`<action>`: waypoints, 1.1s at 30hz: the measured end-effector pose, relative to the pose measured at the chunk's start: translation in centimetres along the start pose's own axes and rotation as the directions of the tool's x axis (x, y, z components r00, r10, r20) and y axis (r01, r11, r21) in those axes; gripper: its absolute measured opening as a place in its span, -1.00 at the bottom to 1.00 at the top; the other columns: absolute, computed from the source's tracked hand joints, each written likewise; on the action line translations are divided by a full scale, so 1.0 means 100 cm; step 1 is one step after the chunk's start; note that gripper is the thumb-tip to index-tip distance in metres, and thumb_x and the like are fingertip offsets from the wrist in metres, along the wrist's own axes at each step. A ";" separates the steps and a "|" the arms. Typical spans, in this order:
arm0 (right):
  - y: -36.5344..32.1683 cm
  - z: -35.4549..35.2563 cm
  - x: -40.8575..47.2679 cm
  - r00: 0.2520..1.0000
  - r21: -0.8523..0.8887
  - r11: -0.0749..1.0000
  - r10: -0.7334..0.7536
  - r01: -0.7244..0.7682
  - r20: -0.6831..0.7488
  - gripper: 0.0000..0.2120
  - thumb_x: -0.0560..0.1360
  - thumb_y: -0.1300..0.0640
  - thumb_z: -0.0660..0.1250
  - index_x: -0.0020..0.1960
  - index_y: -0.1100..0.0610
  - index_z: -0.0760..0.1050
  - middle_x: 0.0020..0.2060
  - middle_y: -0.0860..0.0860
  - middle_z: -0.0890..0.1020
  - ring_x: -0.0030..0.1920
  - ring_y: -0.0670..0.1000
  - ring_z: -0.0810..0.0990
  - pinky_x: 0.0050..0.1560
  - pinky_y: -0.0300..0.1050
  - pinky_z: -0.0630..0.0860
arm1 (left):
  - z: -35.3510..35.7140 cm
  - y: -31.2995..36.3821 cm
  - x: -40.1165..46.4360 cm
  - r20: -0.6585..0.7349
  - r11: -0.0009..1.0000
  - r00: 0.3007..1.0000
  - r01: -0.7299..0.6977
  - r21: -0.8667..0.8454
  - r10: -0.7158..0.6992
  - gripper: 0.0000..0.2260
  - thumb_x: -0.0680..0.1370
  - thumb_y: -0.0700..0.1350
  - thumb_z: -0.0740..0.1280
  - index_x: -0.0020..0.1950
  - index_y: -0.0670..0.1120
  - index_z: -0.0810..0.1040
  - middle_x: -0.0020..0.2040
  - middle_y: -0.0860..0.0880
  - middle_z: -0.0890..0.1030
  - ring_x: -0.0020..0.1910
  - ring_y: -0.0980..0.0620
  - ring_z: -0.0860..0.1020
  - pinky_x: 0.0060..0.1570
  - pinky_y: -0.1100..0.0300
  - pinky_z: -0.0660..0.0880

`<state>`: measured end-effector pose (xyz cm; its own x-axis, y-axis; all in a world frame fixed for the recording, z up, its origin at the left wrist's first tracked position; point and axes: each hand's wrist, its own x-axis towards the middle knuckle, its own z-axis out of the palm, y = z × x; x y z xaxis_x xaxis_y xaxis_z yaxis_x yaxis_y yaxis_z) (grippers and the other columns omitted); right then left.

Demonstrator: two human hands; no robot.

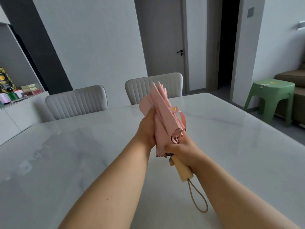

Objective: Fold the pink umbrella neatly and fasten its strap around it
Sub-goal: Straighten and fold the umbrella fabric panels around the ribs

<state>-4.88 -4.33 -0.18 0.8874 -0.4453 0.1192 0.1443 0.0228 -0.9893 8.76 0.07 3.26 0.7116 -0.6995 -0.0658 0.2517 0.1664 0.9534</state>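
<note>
- Pink umbrella [165, 124], held above the table [231, 129], points away so its pleats stay gathered.
- Left hand [147, 129] wraps the canopy; strap [179, 113] dangles unfastened beyond it.
- Right hand [183, 151] clenches the wooden handle [182, 169], steadying.

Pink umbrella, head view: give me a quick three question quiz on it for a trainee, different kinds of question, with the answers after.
1. True or false: the strap is already fastened around the pink umbrella.
2. Which hand grips the wooden handle? A) left hand B) right hand
3. Fill in: a cord loop hangs from the handle's ____ end.

Key:
1. False; its snap end sticks out free.
2. B; the left hand holds the folded canopy.
3. Bottom.
</note>
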 end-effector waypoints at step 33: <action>0.008 0.004 0.004 0.678 0.422 0.598 0.300 -0.682 0.671 -0.63 0.21 0.36 0.51 0.00 0.31 0.54 -0.55 0.05 0.42 -0.60 -0.04 0.41 -0.69 -0.32 0.31 | -0.032 -0.012 -0.007 0.178 0.905 0.984 0.066 -0.419 0.011 -0.48 0.54 0.12 0.12 0.23 -0.26 0.54 -0.05 -0.25 0.64 -0.13 -0.19 0.63 0.06 -0.04 0.51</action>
<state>-4.28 -4.13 -0.89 0.9389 0.3051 -0.1596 -0.3340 0.6946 -0.6371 10.05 2.57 1.22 0.5859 -0.8104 -0.0018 0.5500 0.3960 0.7353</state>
